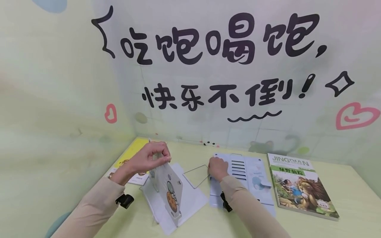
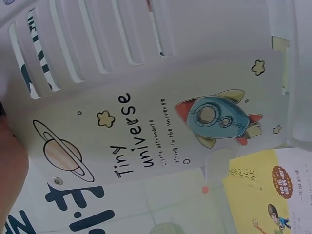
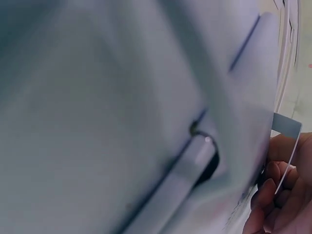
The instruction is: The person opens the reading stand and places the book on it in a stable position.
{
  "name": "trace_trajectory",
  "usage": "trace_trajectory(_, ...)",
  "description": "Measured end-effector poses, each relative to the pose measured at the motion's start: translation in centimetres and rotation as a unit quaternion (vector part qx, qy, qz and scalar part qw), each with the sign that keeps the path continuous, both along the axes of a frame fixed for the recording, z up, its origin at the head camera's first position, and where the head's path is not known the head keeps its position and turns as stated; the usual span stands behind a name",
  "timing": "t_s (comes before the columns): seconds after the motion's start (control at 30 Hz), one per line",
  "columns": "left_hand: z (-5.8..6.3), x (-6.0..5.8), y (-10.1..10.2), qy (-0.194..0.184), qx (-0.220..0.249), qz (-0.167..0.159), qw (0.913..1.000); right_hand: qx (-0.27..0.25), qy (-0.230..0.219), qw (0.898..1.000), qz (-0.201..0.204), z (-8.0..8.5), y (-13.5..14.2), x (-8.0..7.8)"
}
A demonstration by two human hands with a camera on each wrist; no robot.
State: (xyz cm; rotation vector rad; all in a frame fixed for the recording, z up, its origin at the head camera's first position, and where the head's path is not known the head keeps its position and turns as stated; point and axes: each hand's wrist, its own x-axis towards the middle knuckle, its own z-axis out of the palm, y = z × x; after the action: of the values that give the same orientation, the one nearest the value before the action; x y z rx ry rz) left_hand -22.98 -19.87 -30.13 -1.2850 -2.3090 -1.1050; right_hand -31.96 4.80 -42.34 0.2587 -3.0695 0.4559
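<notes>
My left hand (image 1: pixel 151 155) pinches the top edge of a white book stand (image 1: pixel 168 193). Its raised panel bears an astronaut print; its base lies on the table. Up close in the left wrist view, the slotted panel (image 2: pixel 195 73) shows a planet and a blue rocket. My right hand (image 1: pixel 218 168) has its fingers curled at the left edge of a light-blue book stand (image 1: pixel 253 168), which lies flat. A thin wire frame (image 1: pixel 189 180) reaches left from beside this hand. In the right wrist view, curled fingers (image 3: pixel 268 197) show by the stand's blurred surface; their exact hold is partly hidden.
On the right lies a picture book (image 1: pixel 300 185) with a lion on its cover. A yellow book (image 1: pixel 131 157) sits at the back left, partly behind my left hand. The printed backdrop (image 1: pixel 190 125) rises behind the table.
</notes>
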Motion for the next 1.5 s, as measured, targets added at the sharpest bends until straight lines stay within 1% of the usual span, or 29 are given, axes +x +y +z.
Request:
trace_trajectory(0.13, -1.5, -0.7, -0.7, 0.044, 0.002, 0.03, 0.9986, -0.019, -0.008, 1.0, 0.002, 0.0, 0.1, 0.2)
trace_trajectory(0.2, -1.9, -0.9, -0.9, 0.062, 0.002, 0.039, 0.9973, -0.039, -0.007, 0.999, 0.002, 0.1, 0.2, 0.2)
trace_trajectory(0.3, -2.2, -1.0, -0.9, 0.089, 0.011, 0.044, 0.995, -0.072, 0.004, 0.997, 0.005, 0.2, 0.3, 0.2)
trace_trajectory(0.37, -1.8, -0.5, -0.6, 0.102, 0.016, 0.054, 0.9932, -0.086, 0.014, 0.996, 0.005, 0.4, 0.4, 0.2)
trace_trajectory(0.4, -1.8, -0.6, -0.6, 0.104, 0.02, 0.056, 0.9928, -0.094, 0.017, 0.995, 0.005, 0.5, 0.5, 0.2)
trace_trajectory(0.53, -1.9, -1.1, -0.8, 0.092, 0.034, 0.068, 0.9929, -0.119, 0.014, 0.993, -0.003, 1.0, 1.2, 0.2)
trace_trajectory(0.6, -2.5, -2.1, -1.3, 0.087, 0.04, 0.072, 0.9928, -0.136, 0.003, 0.991, -0.009, 1.3, 1.7, 0.2)
trace_trajectory(0.67, -2.5, -2.5, -1.3, 0.08, 0.046, 0.084, 0.9921, -0.154, -0.004, 0.988, -0.016, 1.6, 2.1, 0.3)
trace_trajectory(0.73, -2.4, -2.8, -1.4, 0.063, 0.05, 0.102, 0.9916, -0.176, -0.017, 0.984, -0.023, 1.9, 2.6, 0.4)
trace_trajectory(0.83, -2.3, -3.2, -1.4, 0.027, 0.056, 0.12, 0.9908, -0.211, -0.035, 0.976, -0.033, 1.9, 3.1, 0.6)
trace_trajectory(0.9, -2.3, -3.4, -1.4, 0.005, 0.059, 0.131, 0.9897, -0.243, -0.05, 0.968, -0.039, 1.7, 3.4, 0.7)
trace_trajectory(1.0, -2.4, -3.5, -1.7, -0.023, 0.066, 0.14, 0.9877, -0.295, -0.073, 0.952, -0.047, 1.4, 4.0, 1.1)
trace_trajectory(1.13, -2.4, -3.6, -2.3, -0.075, 0.075, 0.158, 0.9818, -0.365, -0.11, 0.923, -0.059, 1.5, 4.7, 2.0)
trace_trajectory(1.2, -2.4, -3.8, -2.7, -0.103, 0.084, 0.161, 0.978, -0.396, -0.132, 0.906, -0.067, 1.7, 4.9, 2.6)
trace_trajectory(1.3, -2.5, -4.1, -3.2, -0.132, 0.1, 0.156, 0.9737, -0.441, -0.154, 0.881, -0.074, 1.9, 5.1, 3.5)
trace_trajectory(1.4, -2.6, -4.5, -3.8, -0.145, 0.112, 0.143, 0.9726, -0.486, -0.166, 0.855, -0.076, 2.0, 5.0, 4.4)
trace_trajectory(1.5, -2.8, -4.8, -4.3, -0.15, 0.122, 0.126, 0.9729, -0.516, -0.166, 0.836, -0.078, 2.0, 4.7, 5.4)
